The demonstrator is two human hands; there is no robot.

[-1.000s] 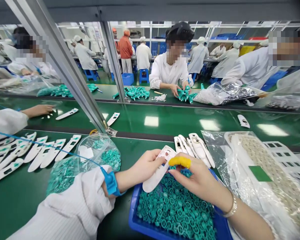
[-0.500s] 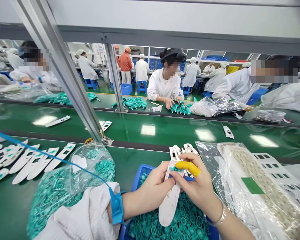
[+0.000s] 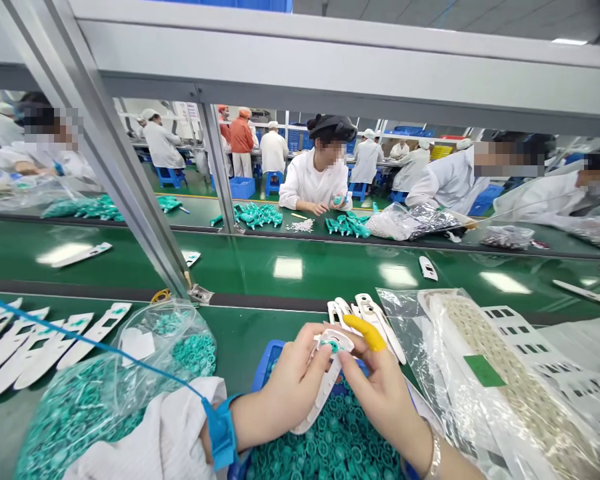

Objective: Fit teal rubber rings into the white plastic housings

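Observation:
A long white plastic shell point(image 3: 321, 395) is held between both hands, with a small teal part point(image 3: 333, 345) at its upper end. My left hand point(image 3: 296, 373) wraps round its left side, thumb near the teal part. My right hand point(image 3: 375, 380) grips the other side, and a yellow cover sits on one finger. Below the hands is a blue bin point(image 3: 263, 365) full of teal rings point(image 3: 330, 443). More white shells point(image 3: 380, 323) lie just behind the right hand. A blue wrist strap point(image 3: 221, 430) is round my left wrist.
Bags of teal parts point(image 3: 87, 407) and a row of white shells point(image 3: 87, 337) lie at left. At right are a plastic bag point(image 3: 430, 353) and white sheets with cutouts. A metal post point(image 3: 120, 160) rises at left. Beyond the green conveyor point(image 3: 250, 263), people in white sit working.
Both hands have turned the shell, so its hollow side and rim now show. The view has shifted, with the bench items lying further left. The person opposite has raised one hand with a part.

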